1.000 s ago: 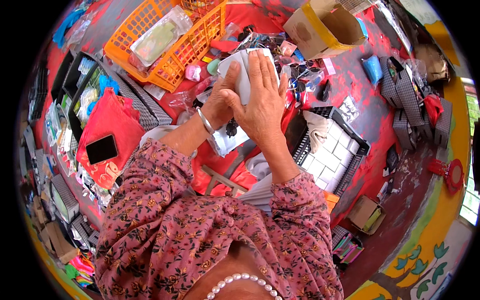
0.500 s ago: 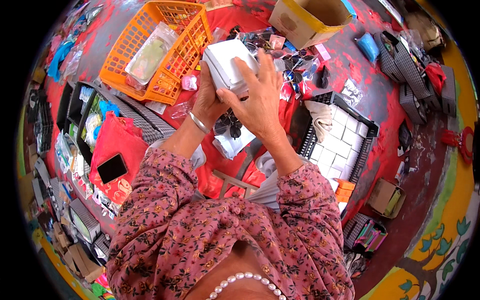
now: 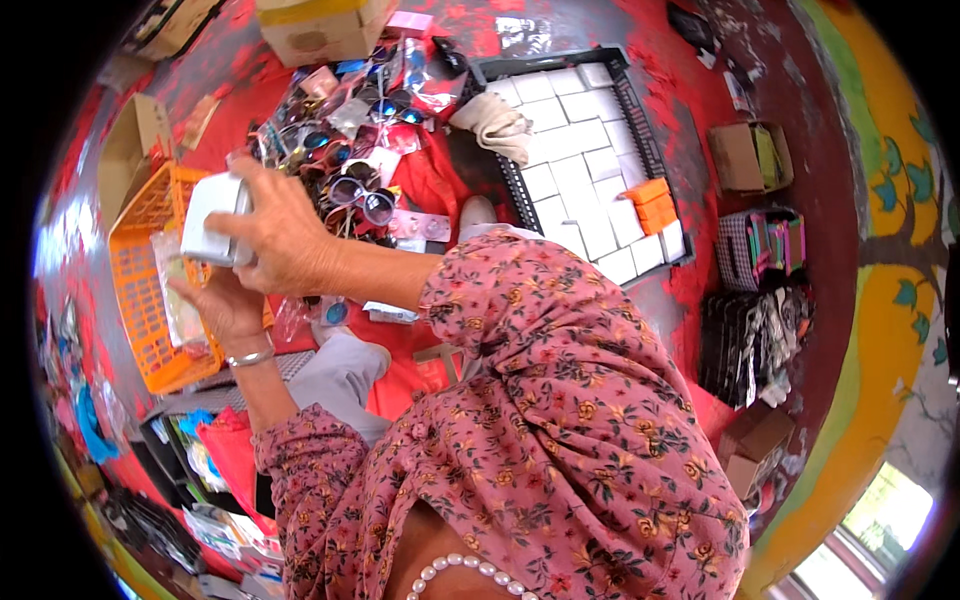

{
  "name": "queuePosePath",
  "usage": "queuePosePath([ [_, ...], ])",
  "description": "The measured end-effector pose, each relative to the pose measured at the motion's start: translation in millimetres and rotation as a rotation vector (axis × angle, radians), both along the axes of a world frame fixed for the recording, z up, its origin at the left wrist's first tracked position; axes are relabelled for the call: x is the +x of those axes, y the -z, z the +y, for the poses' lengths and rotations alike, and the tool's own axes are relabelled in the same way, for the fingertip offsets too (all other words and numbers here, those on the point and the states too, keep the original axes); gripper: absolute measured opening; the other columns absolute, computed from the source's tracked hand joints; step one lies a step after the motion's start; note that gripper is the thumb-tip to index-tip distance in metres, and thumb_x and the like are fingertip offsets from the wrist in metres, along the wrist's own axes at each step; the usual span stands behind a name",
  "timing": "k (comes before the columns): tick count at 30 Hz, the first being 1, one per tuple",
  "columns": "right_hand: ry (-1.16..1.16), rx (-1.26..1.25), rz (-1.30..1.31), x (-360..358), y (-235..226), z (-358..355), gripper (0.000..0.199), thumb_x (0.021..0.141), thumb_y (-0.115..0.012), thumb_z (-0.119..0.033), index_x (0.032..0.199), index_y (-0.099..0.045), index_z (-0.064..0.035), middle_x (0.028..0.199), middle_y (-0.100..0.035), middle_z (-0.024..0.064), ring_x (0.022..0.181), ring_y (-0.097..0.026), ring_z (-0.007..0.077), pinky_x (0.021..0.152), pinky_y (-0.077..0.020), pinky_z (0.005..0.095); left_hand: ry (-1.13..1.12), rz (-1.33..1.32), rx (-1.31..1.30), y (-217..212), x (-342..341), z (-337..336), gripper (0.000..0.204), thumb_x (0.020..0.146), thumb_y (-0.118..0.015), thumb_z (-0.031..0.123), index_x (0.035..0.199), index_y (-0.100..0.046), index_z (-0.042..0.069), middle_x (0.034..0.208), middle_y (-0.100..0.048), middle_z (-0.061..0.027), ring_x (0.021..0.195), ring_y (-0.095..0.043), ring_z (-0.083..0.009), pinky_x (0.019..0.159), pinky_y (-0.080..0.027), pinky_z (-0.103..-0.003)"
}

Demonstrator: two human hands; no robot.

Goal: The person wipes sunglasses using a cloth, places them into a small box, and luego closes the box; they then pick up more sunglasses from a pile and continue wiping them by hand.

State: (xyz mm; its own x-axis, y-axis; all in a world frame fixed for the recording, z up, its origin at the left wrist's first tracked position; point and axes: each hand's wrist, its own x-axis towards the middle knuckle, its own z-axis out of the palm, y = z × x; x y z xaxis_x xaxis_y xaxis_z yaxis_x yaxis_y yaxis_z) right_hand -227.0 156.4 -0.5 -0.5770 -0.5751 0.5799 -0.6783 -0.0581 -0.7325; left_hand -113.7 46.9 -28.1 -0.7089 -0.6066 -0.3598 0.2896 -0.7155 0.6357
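Observation:
A small white box [image 3: 208, 205] is in my right hand [image 3: 288, 232], its fingers wrapped over the near side and top. Just below it, my left hand [image 3: 230, 305] has its fingers apart and wears a silver bangle at the wrist. Whether the left fingertips touch the box's underside I cannot tell. Both hands hover at the right side of an orange plastic basket [image 3: 143, 345], partly covering it. Inside the basket lies a clear plastic pack [image 3: 180, 315].
Sunglasses [image 3: 362, 200] and small packets lie piled on red cloth right of my hands. A black crate [image 3: 655, 150] holds rows of white boxes, with orange boxes [image 3: 652, 207] on top and a beige cloth [image 3: 493, 125] over its edge. A cardboard box [image 3: 320, 35] stands at the far side.
The view has swung to the right. My hands and the white box are now beside the basket. The box has passed from my left hand's grasp into my right hand.

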Motion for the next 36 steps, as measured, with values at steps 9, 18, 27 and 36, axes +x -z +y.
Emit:
queuePosePath([
  [9, -0.027, 0.008, 0.127, 8, 3, 2, 0.045, 0.05, -0.072, -0.018, 0.093, -0.06, -0.0204, 0.115, -0.04, 0.0218, 0.098, -0.044, 0.0401, 0.074, -0.0373, 0.0473, -0.063, -0.173, -0.141, 4, 0, -11, 0.066, 0.08, -0.056, 0.046, 0.129, -0.038, 0.005, 0.126, -0.047, -0.0116, 0.115, -0.047, -0.0265, 0.099, -0.038, -0.041],
  [18, -0.015, 0.007, 0.089, 11, 16, -2, 0.042, 0.053, -0.071, -0.02, 0.094, -0.062, -0.0206, 0.115, -0.039, 0.0257, 0.099, -0.045, 0.0441, 0.076, -0.0367, 0.0503, -0.066, -0.288, -0.185, 6, -1, -18, 0.062, 0.08, -0.053, 0.042, 0.127, -0.039, 0.005, 0.123, -0.048, -0.0122, 0.11, -0.05, -0.0268, 0.095, -0.042, -0.042],
  [27, 0.061, 0.086, -0.165, -23, 1, -2, 0.052, 0.053, -0.073, -0.03, 0.102, -0.063, -0.016, 0.105, -0.043, 0.0283, 0.103, -0.044, 0.0422, 0.083, -0.0366, 0.052, 0.322, 0.273, 0.05, 16, -9, -21, 0.088, 0.068, -0.064, 0.058, 0.133, -0.032, 0.008, 0.135, -0.035, -0.0168, 0.125, -0.034, -0.0313, 0.102, -0.027, -0.055],
  [36, -0.017, -0.147, -0.906, -175, 0, 281, 0.05, 0.071, -0.063, -0.002, 0.119, -0.049, -0.0029, 0.104, -0.058, 0.0117, 0.093, -0.059, 0.0209, 0.08, -0.0487, 0.0316, 0.325, -0.002, 0.015, 8, -9, 4, 0.077, 0.08, -0.059, 0.045, 0.137, -0.022, 0.008, 0.141, -0.017, -0.0233, 0.134, -0.013, -0.0363, 0.103, -0.018, -0.062],
])
